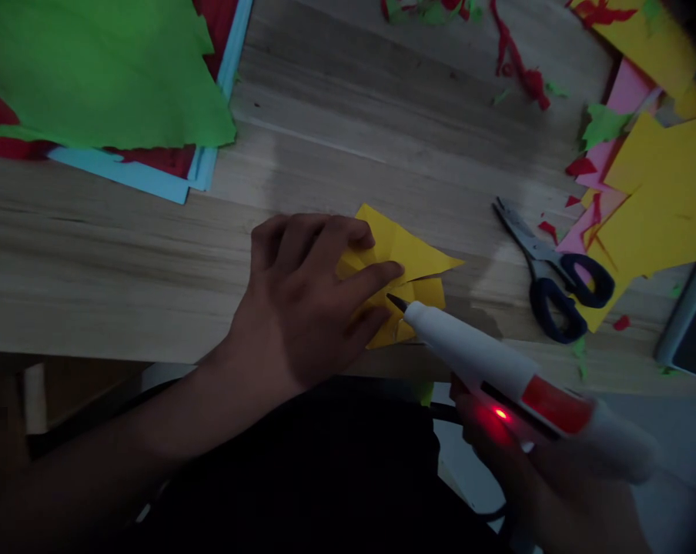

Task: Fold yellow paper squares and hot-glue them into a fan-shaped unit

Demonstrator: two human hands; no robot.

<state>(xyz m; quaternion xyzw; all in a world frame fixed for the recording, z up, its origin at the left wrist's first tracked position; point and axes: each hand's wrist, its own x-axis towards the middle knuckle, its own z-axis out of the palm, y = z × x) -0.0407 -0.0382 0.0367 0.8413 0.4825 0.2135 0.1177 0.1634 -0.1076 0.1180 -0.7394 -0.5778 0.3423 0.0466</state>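
Note:
My left hand [310,296] holds a folded piece of yellow paper [423,254] down at the table's near edge. Its fingers are bent over the paper, with the index finger and thumb pressing on it. Part of the paper is hidden under the hand. In my right hand [515,462] is a white glue gun [469,338] with a red patch and a glowing red light. The gun's dark nozzle tip points at the paper, close to my left thumb; whether it touches cannot be made out. My right fingers are closed around the handle, partly in shadow.
Scissors [547,269] with dark blue handles lie to the right, their blades pointing away. Beyond them are yellow paper cutouts [663,208], pink pieces and scraps. Green sheets [105,77] lie over red and light-blue ones at far left. A dark grey object [691,315] sits at the right edge.

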